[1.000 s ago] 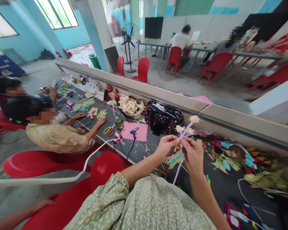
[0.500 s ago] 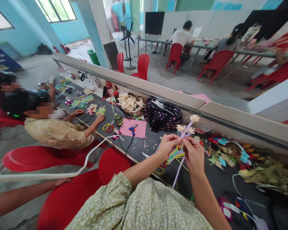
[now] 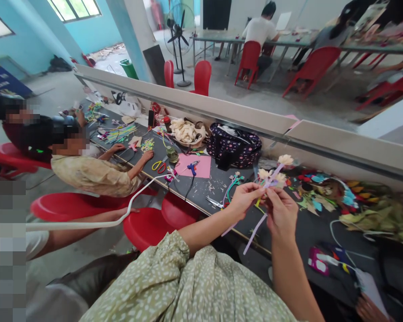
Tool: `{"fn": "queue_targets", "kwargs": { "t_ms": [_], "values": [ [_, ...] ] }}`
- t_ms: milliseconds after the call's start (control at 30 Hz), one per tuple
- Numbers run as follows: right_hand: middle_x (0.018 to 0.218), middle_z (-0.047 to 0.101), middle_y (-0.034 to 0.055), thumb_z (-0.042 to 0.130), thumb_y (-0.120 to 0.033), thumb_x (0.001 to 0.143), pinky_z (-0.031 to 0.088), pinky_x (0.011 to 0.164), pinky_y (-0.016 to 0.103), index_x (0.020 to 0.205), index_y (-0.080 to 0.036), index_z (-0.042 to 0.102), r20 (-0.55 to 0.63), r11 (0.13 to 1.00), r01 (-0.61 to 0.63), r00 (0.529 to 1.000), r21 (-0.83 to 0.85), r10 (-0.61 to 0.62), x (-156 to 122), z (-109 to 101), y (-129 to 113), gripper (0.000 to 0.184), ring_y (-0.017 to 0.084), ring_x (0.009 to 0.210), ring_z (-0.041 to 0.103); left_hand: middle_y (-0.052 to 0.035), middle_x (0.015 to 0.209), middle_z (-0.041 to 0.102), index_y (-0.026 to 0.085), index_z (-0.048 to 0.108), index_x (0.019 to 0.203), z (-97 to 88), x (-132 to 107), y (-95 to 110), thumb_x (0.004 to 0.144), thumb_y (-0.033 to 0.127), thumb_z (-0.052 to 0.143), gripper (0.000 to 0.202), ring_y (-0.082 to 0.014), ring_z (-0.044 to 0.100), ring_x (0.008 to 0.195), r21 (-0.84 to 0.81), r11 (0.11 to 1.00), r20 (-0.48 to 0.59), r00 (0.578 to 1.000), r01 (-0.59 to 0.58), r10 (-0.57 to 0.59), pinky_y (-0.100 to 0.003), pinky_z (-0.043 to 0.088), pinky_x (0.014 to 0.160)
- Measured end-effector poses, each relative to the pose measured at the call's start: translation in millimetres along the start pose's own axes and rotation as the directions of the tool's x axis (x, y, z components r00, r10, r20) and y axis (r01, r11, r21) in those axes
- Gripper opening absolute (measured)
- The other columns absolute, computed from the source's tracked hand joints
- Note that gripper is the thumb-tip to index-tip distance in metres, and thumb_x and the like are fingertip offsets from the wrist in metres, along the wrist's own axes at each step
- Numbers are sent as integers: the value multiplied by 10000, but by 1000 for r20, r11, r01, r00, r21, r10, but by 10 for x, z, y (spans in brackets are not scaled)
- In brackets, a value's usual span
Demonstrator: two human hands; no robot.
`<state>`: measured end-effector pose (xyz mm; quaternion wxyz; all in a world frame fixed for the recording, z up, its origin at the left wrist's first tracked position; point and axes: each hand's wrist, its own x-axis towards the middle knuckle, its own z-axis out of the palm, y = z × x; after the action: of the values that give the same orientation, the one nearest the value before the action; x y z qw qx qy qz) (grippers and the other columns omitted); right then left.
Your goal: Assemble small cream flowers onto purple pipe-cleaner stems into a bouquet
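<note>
Both my hands hold a small spray of cream flowers on lilac stems, raised over the dark table. My left hand pinches the stems from the left, its fingertips close to those of my right hand, which grips them from the right. Two loose lilac strips hang below the hands, one under each. On the table left of my left hand lie scissors and some teal and lilac stems. My fingers hide the join of the stems.
A blue glue gun rests on a pink sheet. Behind are a dotted bag and a low partition. Leaves and felt pieces lie right. A white cable crosses leftward. Co-workers sit left; another person's hand shows lower right.
The view has shifted, and a person at the lower left has come further in. A second lilac strip now shows under my left hand. My hands still hold the flowers together.
</note>
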<state>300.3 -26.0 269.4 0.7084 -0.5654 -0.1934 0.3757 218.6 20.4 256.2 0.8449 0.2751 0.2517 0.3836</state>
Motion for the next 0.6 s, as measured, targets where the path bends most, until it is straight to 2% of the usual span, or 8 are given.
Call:
{"fn": "queue_targets", "kwargs": {
  "t_ms": [233, 400, 600],
  "values": [
    [689, 640, -17, 758, -325, 649, 451, 450, 209, 770, -173, 656, 58, 999, 13, 998, -50, -11, -191, -183, -51, 219, 78, 482, 532, 19, 593, 587, 111, 596, 728, 124, -255, -124, 559, 400, 801, 393, -58, 519, 491, -4, 1000, -33, 999, -27, 26, -201, 390, 512],
    [674, 642, -27, 765, -318, 638, 435, 426, 204, 788, -179, 656, 87, 998, 11, 996, -60, -6, -181, -354, -146, 231, 68, 446, 510, 7, 625, 599, 113, 599, 736, 269, -287, -278, 555, 407, 801, 399, -67, 534, 529, -28, 998, -42, 997, -64, 63, -218, 423, 553],
    [720, 660, -20, 762, -300, 643, 438, 437, 202, 791, -183, 659, 137, 999, -8, 991, -42, 13, -144, -504, -253, 215, 69, 468, 536, 11, 610, 582, 109, 593, 732, 444, -295, -396, 565, 422, 793, 408, -66, 508, 503, -33, 992, -70, 991, -120, 118, -225, 406, 534]
  ]
}}
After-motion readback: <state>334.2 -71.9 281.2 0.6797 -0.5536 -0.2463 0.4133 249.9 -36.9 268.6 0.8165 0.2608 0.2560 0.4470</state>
